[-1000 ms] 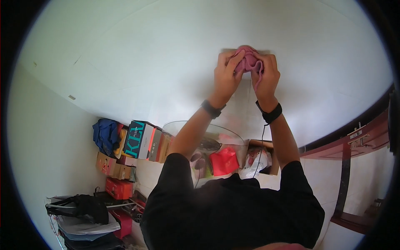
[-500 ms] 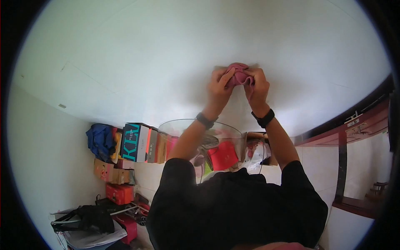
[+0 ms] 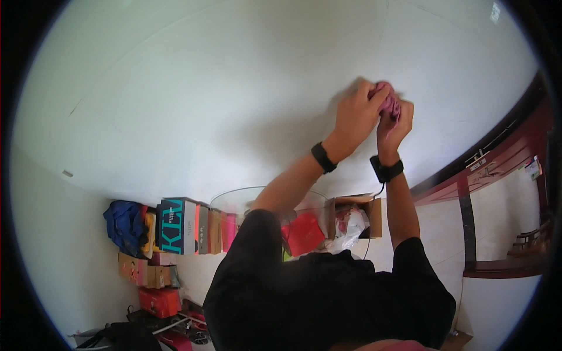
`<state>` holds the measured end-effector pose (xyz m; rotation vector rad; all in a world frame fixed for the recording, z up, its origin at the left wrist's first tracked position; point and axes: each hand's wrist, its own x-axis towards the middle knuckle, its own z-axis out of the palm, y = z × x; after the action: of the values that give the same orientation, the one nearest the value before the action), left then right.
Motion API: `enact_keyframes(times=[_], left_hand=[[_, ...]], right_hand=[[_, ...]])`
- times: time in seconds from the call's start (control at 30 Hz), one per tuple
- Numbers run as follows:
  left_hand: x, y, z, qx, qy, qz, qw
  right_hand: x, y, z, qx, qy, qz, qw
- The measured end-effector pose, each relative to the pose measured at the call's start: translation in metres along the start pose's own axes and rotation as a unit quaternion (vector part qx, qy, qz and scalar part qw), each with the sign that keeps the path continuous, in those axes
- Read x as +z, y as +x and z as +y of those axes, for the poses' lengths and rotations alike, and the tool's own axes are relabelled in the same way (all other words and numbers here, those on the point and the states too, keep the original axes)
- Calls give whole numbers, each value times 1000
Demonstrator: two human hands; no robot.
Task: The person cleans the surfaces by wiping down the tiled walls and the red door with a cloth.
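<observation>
Between my two raised hands is a crumpled pink cloth (image 3: pixel 386 100), held up against the pale wall (image 3: pixel 234 76). My left hand (image 3: pixel 356 120) is closed on its left side, with fingers bent over the folds. On the other side my right hand (image 3: pixel 398 128) grips the cloth, and a loose corner hangs down beside its palm. Both arms are stretched out, with a black band round each wrist. Where the cloth meets the wall is partly hidden by my fingers.
Below stands a round glass table (image 3: pixel 234 193), with a red bag (image 3: pixel 304 233) seen near it. An open cardboard box (image 3: pixel 374 216) holds white plastic. Stacked boxes (image 3: pixel 178 225) and a blue bag (image 3: pixel 124 227) are at left. A dark red door frame (image 3: pixel 497 167) is at right.
Both hands and the pink cloth have moved to the right and slightly up along the wall. The view has shifted too, and the left forearm slants more to the right.
</observation>
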<state>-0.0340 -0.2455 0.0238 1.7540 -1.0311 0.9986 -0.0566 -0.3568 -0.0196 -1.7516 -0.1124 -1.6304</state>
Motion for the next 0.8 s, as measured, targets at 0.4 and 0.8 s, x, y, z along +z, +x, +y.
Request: enact_keyframes(times=[0.4, 0.8], left_hand=[[-52, -129, -71, -96, 40, -84, 991], [-116, -33, -52, -44, 98, 55, 993]], right_hand=[[37, -103, -44, 82, 8, -134, 988], [76, -16, -87, 1, 99, -164, 981]])
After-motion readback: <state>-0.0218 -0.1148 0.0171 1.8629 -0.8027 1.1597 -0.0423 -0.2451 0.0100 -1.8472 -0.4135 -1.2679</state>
